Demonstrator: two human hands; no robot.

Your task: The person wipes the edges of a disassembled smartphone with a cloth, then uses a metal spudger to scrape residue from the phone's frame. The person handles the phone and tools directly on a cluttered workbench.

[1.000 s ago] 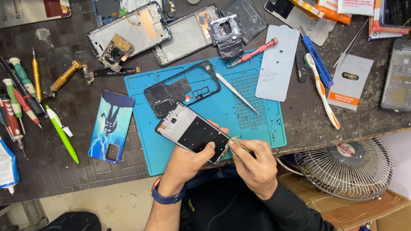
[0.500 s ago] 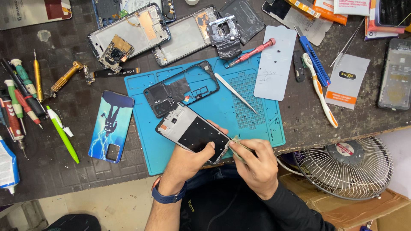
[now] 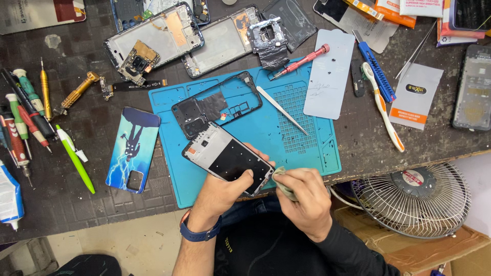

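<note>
The person's left hand [image 3: 225, 191] grips the near end of a flat rectangular phone frame [image 3: 227, 158], silver metal around a glossy black panel, with the thumb lying over its lower edge and the fingers hidden beneath it. The frame sits tilted at the near edge of a teal silicone work mat [image 3: 307, 148] with moulded trays and a grid of small studs; its lower right corner is covered by the hands. The right hand [image 3: 302, 197] is closed around a small crumpled pale cloth [image 3: 282, 180], pressed against that corner of the frame; most of the cloth is buried in the fist, so its shape is hard to judge. A blue watch strap [image 3: 199, 234] circles the left wrist.

Just beyond the frame on the mat lies a hollow black plastic phone bezel [image 3: 215, 105], and beside it slim steel tweezers [image 3: 281, 110]. The dark worn workbench [image 3: 87, 209] carries a glossy blue printed phone case [image 3: 133, 148] left of the mat, a green pen [image 3: 75, 158], and a row of screwdrivers [image 3: 25, 117] near the left edge. A red-handled screwdriver [image 3: 302, 60] rests at the mat's far edge. Toward the far edge lie two opened phone bodies [image 3: 189, 41]. A phone at the right edge is cut off by the picture. Below the near right corner stands a round wire-grilled fan [image 3: 411, 202].
</note>
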